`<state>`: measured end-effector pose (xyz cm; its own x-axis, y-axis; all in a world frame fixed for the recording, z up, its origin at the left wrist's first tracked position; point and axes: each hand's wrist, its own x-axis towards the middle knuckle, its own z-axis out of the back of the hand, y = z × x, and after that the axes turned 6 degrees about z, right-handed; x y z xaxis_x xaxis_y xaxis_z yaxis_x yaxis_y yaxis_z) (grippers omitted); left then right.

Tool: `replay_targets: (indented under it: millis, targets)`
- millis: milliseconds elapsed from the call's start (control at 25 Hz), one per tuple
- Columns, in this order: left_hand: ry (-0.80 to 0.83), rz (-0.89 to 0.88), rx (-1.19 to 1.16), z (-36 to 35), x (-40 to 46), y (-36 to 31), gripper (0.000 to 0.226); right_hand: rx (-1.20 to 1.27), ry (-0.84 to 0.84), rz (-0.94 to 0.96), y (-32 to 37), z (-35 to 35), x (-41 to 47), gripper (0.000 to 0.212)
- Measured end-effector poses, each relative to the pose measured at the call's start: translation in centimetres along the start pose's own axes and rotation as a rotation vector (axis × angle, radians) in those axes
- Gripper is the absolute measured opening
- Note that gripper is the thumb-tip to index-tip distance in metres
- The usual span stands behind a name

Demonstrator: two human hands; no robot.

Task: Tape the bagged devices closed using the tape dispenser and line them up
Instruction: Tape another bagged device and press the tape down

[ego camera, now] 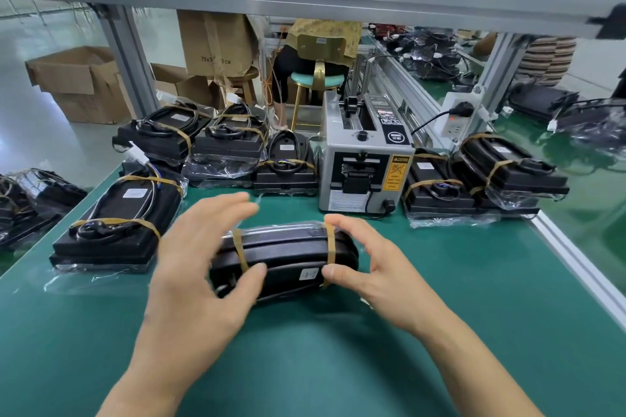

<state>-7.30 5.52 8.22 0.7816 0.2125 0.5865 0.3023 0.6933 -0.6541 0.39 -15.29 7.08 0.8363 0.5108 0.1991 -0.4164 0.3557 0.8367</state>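
The bagged device (pixel 284 256) sits on its edge on the green mat (pixel 338 349), centre-front, black body in clear plastic w/ two tan tape bands round it and a small white label facing the camera. The right hand (pixel 369 267) holds its right end: thumb on the near face by the label, fingers curled over the top at the right tape band. The left hand (pixel 200 257) is at the left end, motion-blurred; thumb touches the near face by the left band, fingers spread and fairly straight above the top edge, so whether they actually grip can't be told.

Just behind, centre-right, stands the grey tape dispenser (pixel 366 159) w/ a yellow warning sticker on its front, a knob low at the right. Left of it a taped bagged device (pixel 286 167) lies flat, touching or nearly touching the dispenser's side. Further left, two more taped units (pixel 196 135) are stacked at the mat's back edge, and one larger-looking taped unit (pixel 115 223) lies near the left hand, w/ a coiled cable under its tape. Right of the dispenser, two taped units (pixel 474 176) lean on each other.

Behind the bench: a power strip (pixel 455 117) w/ a black plug on the alu frame, cardboard boxes (pixel 81 85) on the floor, a person seated on a teal stool (pixel 316 79), back to the camera
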Motion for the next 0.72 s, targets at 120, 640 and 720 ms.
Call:
replay_targets:
  millis: [120,640,720]
  targets:
    - [0.066,-0.182,0.169,-2.3,0.7,-2.1,0.035,0.027,-0.015,0.005,-0.1,-0.1,-0.1,0.057]
    - [0.222,0.276,0.237,-2.7,2.9,-3.4,0.028,0.208,-0.011,-0.001,-0.8,0.2,-0.6,0.030]
    - [0.203,0.275,0.250,-3.0,3.1,-3.5,0.024,0.224,-0.026,-0.006,-0.9,0.0,-0.6,0.027]
